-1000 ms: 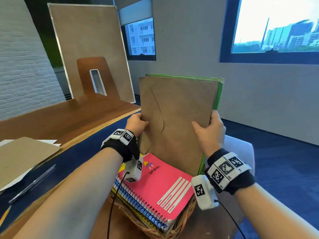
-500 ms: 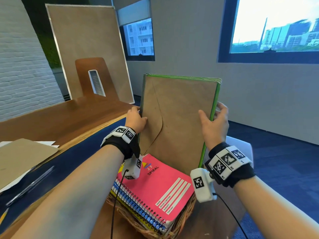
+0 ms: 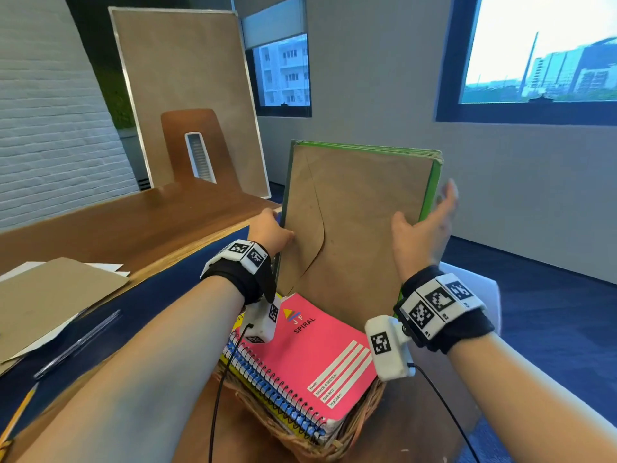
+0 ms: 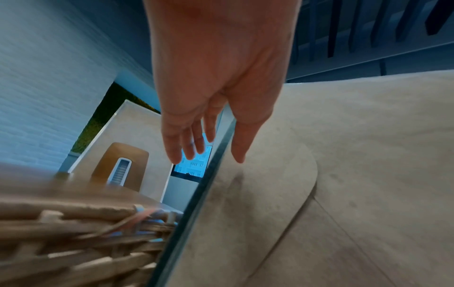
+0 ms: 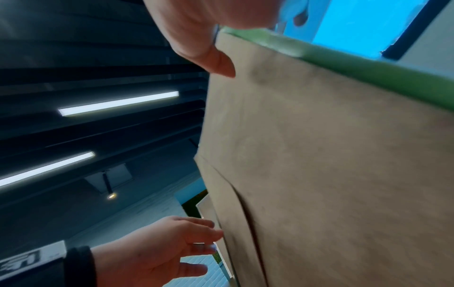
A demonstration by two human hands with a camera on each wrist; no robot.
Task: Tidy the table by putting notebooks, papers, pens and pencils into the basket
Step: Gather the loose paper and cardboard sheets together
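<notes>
A brown paper envelope (image 3: 354,228) stands upright in the woven wicker basket (image 3: 300,439), behind the pink spiral notebook (image 3: 314,355) lying in it.

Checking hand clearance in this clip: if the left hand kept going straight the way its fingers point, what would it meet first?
Probably nothing near: the left hand straddles the edge of the upright brown envelope stack, fingers pointing along it. Beyond the fingertips, the left wrist view shows only the far window; depth is unclear.
</notes>
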